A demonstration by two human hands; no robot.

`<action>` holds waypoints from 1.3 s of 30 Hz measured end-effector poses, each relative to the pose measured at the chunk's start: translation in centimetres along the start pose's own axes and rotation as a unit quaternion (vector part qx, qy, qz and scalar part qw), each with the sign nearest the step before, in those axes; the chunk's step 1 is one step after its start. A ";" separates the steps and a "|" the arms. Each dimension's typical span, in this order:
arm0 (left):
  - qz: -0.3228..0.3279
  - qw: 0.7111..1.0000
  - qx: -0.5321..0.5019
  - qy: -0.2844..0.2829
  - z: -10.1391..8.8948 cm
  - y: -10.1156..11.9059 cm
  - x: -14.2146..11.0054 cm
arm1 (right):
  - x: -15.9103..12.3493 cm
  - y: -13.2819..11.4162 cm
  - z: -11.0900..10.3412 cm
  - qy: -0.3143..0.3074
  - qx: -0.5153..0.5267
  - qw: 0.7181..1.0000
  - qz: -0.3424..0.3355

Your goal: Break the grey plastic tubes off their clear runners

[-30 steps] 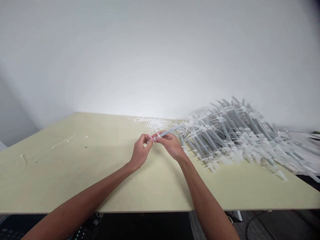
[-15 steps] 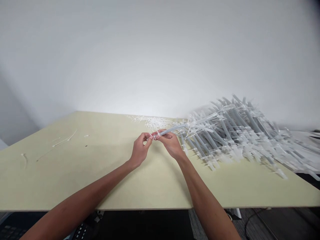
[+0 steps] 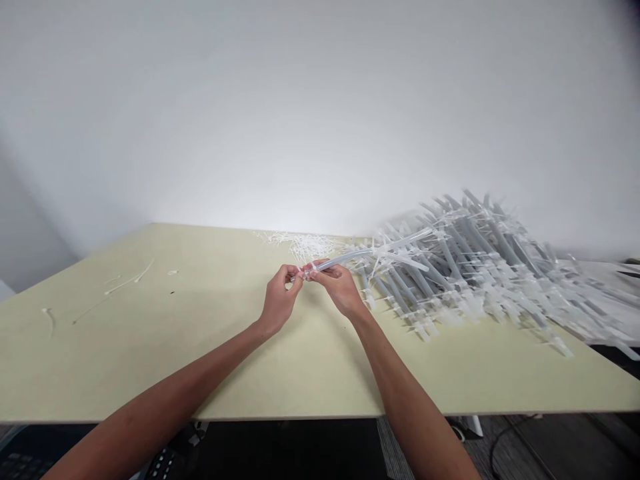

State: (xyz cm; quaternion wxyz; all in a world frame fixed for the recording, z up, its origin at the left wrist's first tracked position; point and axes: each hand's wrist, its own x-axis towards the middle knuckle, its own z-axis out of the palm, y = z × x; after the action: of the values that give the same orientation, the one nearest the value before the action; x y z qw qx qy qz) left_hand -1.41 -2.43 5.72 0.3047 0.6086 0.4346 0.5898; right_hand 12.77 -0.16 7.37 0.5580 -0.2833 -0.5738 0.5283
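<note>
Tube (image 3: 345, 259), one, grey and translucent: held up in both hands, just left of the heap (image 3: 453, 257), its far part slanting over the heap's left side. Whether it touches there, we cannot tell.

Fitting (image 3: 307, 275), one, clear: at the tube's near end, left of the heap, mostly hidden by fingers.

Risks, in our judgement: the fitting could slip or turn, since only fingertips bear on something small and smooth. The tube's far part could snag among the heap's projecting ends and drag pieces out, should the hands pull away sharply. A skewed push could kink the tube beside the grip.

Left hand (image 3: 280, 298): thumb and forefinger nearly closed, pinching the fitting; the other fingers curl beneath, their hold unseen.

Right hand (image 3: 341, 288): partly closed, nearer the heap, gripping the tube close behind the fitting, thumb at the front.

Strips (image 3: 313, 247), white, thin, many: piled beyond the hands, left of the heap. We count no exact number.

Loose strips (image 3: 131, 284), a few: well left of the heap.

Table (image 3: 150, 373), pale yellow: under the heap.

Wall (image 3: 320, 120), plain: behind the heap.
</note>
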 end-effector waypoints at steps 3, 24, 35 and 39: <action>-0.011 1.000 -0.001 -0.011 -0.2 -0.2 0.3 | 0.0 -0.2 0.0 0.000 -0.003 1.000 -0.001; 0.018 0.997 0.031 -0.072 -1.0 -0.1 1.0 | -0.1 -0.5 0.2 0.012 0.014 1.000 -0.004; 0.079 0.995 0.045 -0.045 -1.1 0.5 0.6 | -0.2 -0.5 0.3 0.001 0.061 0.998 -0.010; 0.098 0.993 0.056 -0.038 -1.1 0.6 0.6 | -0.2 -0.4 0.4 0.008 0.063 0.998 -0.015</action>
State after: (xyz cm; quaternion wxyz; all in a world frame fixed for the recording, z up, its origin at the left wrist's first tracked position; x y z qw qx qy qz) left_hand -2.42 -2.31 6.64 0.2271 0.6860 0.3934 0.5683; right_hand 12.52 -0.56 7.80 0.5875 -0.2434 -0.5391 0.5523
